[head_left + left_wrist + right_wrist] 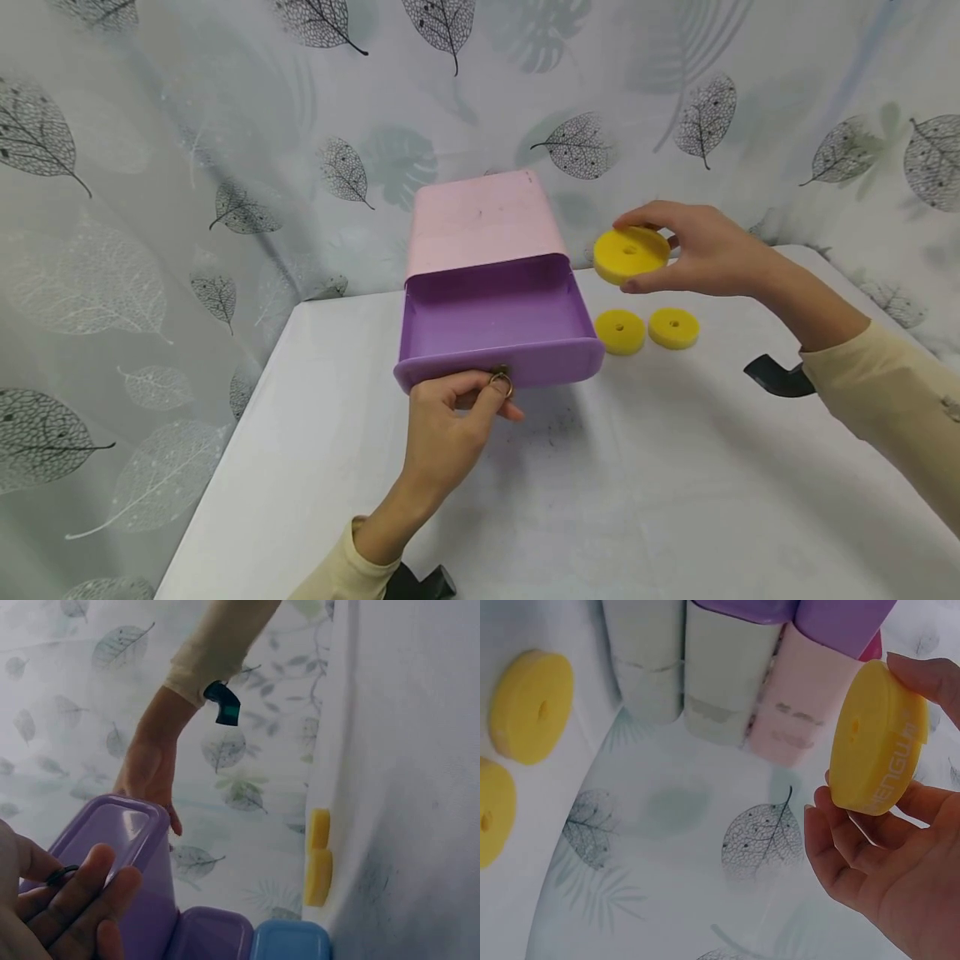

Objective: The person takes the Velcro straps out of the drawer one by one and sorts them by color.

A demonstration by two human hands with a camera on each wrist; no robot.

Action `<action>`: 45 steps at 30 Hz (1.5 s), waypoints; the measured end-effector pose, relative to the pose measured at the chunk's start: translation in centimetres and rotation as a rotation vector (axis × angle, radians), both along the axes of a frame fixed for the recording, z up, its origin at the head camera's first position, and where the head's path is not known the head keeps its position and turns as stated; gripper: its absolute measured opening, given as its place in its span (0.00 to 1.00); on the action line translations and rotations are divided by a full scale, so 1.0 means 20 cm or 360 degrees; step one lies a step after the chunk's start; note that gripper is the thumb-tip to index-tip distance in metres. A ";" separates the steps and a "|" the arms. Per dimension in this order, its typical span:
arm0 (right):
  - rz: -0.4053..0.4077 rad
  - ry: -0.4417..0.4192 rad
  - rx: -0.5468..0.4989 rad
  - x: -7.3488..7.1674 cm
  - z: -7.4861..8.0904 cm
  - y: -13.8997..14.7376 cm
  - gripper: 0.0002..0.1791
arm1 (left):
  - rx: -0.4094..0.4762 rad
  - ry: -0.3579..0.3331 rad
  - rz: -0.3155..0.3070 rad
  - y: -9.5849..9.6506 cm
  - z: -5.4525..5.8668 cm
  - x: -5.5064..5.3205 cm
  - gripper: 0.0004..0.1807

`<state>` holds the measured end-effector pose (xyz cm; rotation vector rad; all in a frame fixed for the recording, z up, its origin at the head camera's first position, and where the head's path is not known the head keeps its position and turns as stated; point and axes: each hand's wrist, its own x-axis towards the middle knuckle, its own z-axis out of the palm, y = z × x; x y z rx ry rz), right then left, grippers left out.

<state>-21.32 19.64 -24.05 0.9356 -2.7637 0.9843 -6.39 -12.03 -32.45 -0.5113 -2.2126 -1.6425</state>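
My left hand [448,425] pinches the small metal ring pull [501,374] of a purple drawer [498,361]. The drawer stands pulled out of its pink casing [487,218], its bare purple floor showing. To the right of the casing, my right hand [708,250] holds a thick yellow roll [630,258] by its edge, thumb on one side and fingers on the other. Raised lettering and a loose end show on this roll's side in the right wrist view. Two similar yellow rolls, a left one [619,340] and a right one [673,337], lie side by side on the table below.
The left wrist view shows another purple drawer front [210,934] and a blue one [291,941] stacked under the pulled-out drawer. Pale casings [724,682] adjoin the pink one. A leaf-patterned curtain [480,100] hangs behind the white table [675,500].
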 end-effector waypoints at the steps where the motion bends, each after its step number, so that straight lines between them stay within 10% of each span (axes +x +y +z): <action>1: -0.0008 -0.0005 0.0006 0.00 0.00 0.01 0.40 | -0.0002 0.0000 0.0001 0.00 0.00 0.00 0.10; 45: -0.0324 -0.0206 0.0291 -0.15 -0.23 0.32 0.42 | 0.0000 -0.0024 0.0006 0.00 0.00 -0.01 0.10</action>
